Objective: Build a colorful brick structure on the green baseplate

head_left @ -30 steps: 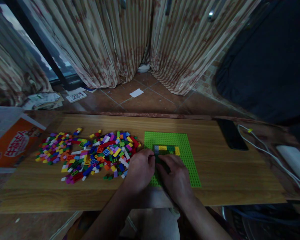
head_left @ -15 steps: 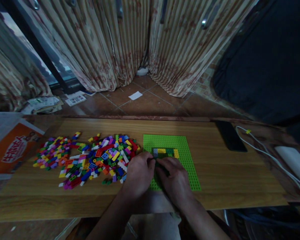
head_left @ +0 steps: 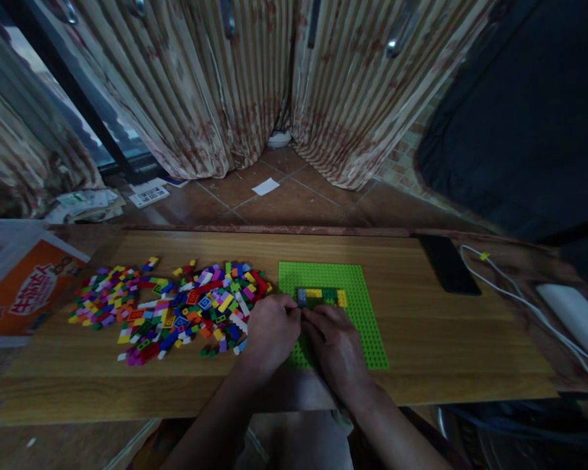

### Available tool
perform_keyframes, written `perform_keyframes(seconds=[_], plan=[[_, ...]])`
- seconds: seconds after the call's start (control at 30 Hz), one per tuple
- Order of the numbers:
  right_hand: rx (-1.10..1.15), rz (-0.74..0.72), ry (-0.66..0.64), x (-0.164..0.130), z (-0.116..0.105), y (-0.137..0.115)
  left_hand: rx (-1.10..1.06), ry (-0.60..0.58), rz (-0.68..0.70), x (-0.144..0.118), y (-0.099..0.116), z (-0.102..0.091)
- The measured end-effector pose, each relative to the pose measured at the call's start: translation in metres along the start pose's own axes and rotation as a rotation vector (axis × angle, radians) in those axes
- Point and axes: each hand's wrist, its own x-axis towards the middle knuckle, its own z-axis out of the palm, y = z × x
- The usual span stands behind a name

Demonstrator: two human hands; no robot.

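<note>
A bright green studded baseplate [head_left: 367,326] lies on the wooden table. On it runs a row of toy bricks [head_left: 315,293], in blue-grey, yellow and green, with a yellow end at the right. My left hand [head_left: 274,326] and my right hand [head_left: 337,343] meet over the plate's left half, just in front of the blue-grey brick. Both have thumb and fingers pinched together, the fingertips almost touching. Whatever lies between them is hidden by the fingers. Left of the plate spreads a big heap of loose bricks [head_left: 206,303] in many colours, close to my left hand.
A smaller brick pile [head_left: 102,297] lies farther left, near a clear plastic box with an orange label [head_left: 34,287]. To the right are a black phone [head_left: 449,264], a white cable [head_left: 534,303] and a white power strip [head_left: 571,320]. Curtains [head_left: 200,98] hang beyond the table.
The view has shifted slightly. Both hands stay pinched together at the same place on the plate, with the right hand turned in a little.
</note>
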Motion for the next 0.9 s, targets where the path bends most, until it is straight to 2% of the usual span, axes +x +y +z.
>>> perform_keyframes(seconds=[0.3,0.47,0.9], plan=[[-0.046,0.031,0.010,-0.0029,0.0007,0.0036,0.086,-0.003,-0.010,-0.0005,0.0063,-0.0022],[-0.077,0.008,0.059,-0.0061,0.0002,0.0026,0.032,-0.021,0.019,0.0003,0.0005,-0.0021],[-0.059,0.010,0.027,-0.0072,-0.0053,-0.0025,-0.030,-0.019,0.028,-0.0004,-0.0024,-0.0031]])
